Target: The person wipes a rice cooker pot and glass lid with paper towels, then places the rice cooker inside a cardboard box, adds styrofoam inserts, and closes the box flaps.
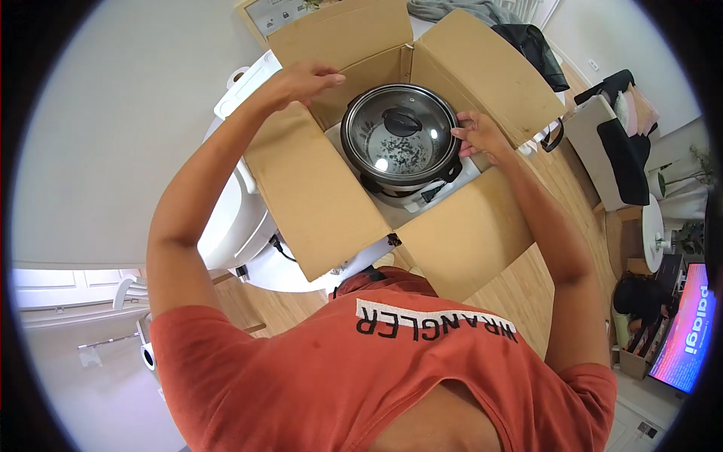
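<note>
A round cooker (pixel 392 162) with a glass lid (pixel 376 143) and black knob (pixel 402 122) sits inside an open cardboard box (pixel 316 200). My right hand (pixel 480 135) touches the cooker's rim on the right side, fingers bent around the edge. Over the box's left side hovers my left hand (pixel 307 81), fingers apart and holding nothing. A black plug (pixel 432 193) and cord lie in front of the cooker, on white packing (pixel 467 175). The box flaps are folded outward.
A white table (pixel 290 277) stands under the box, with a white appliance (pixel 233 226) at its left. Dark and grey cloth lies behind the box. Farther right are a chair (pixel 602 151), a lit screen (pixel 681 331) and a crouching person (pixel 640 300).
</note>
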`<state>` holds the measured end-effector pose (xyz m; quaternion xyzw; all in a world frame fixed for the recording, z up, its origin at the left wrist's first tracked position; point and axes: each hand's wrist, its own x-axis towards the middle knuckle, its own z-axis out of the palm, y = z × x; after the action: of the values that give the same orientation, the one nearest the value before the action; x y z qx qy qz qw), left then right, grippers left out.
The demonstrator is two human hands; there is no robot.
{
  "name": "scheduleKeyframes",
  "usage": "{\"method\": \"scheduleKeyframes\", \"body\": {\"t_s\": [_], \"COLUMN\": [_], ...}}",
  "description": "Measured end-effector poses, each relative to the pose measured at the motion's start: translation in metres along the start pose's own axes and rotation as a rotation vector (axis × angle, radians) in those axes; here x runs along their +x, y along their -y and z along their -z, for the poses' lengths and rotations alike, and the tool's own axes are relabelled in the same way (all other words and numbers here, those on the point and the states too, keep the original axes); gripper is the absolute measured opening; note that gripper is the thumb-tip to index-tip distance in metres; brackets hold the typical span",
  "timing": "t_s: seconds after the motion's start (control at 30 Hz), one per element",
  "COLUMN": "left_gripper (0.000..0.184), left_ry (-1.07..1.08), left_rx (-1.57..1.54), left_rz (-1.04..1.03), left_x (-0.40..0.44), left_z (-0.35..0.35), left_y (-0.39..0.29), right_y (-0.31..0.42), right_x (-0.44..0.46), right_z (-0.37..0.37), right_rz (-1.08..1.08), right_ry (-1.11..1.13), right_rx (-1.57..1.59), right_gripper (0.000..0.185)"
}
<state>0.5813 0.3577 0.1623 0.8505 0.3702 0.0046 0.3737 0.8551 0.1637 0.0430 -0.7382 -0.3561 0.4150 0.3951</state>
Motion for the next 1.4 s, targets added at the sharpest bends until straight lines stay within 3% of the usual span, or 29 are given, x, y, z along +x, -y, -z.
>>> {"method": "scheduleKeyframes", "body": {"t_s": [0.13, 0.27, 0.4, 0.53, 0.77, 0.97, 1.27, 1.33, 1.4], "left_gripper": [0.047, 0.042, 0.045, 0.05, 0.05, 0.049, 0.043, 0.042, 0.042], "left_ry": [-0.267, -0.558, -0.685, -0.748, -0.671, -0.442, -0.349, -0.336, -0.346], "left_rx": [0.001, -0.099, -0.108, -0.231, -0.274, -0.214, 0.026, 0.067, 0.116], "left_rz": [-0.082, -0.028, 0.113, 0.232, 0.23, 0.203, -0.01, -0.015, -0.069], "left_x": [-0.072, -0.149, -0.212, -0.244, -0.208, -0.13, -0.036, -0.024, -0.021], "left_z": [0.022, 0.032, 0.041, 0.057, 0.089, 0.105, 0.111, 0.111, 0.11], "left_y": [-0.009, 0.008, 0.04, 0.072, 0.127, 0.175, 0.221, 0.221, 0.216], "right_y": [0.03, 0.039, 0.03, -0.015, -0.006, 0.036, 0.076, 0.072, 0.079], "right_x": [-0.028, -0.059, -0.116, -0.151, -0.185, -0.184, -0.134, -0.099, -0.071], "right_z": [0.015, 0.067, 0.106, 0.123, 0.09, 0.04, -0.055, -0.065, -0.077], "right_rz": [0.004, 0.338, 0.494, 0.383, 0.251, 0.343, 0.366, 0.476, 0.506], "right_ry": [-0.036, 0.043, -0.313, -0.535, -0.567, -0.73, -0.424, -0.363, -0.406], "right_rx": [-0.076, -0.146, -0.224, -0.311, -0.294, -0.324, -0.338, -0.393, -0.657], "right_gripper": [0.04, 0.032, 0.028, 0.029, 0.03, 0.029, 0.015, 0.018, 0.019]}}
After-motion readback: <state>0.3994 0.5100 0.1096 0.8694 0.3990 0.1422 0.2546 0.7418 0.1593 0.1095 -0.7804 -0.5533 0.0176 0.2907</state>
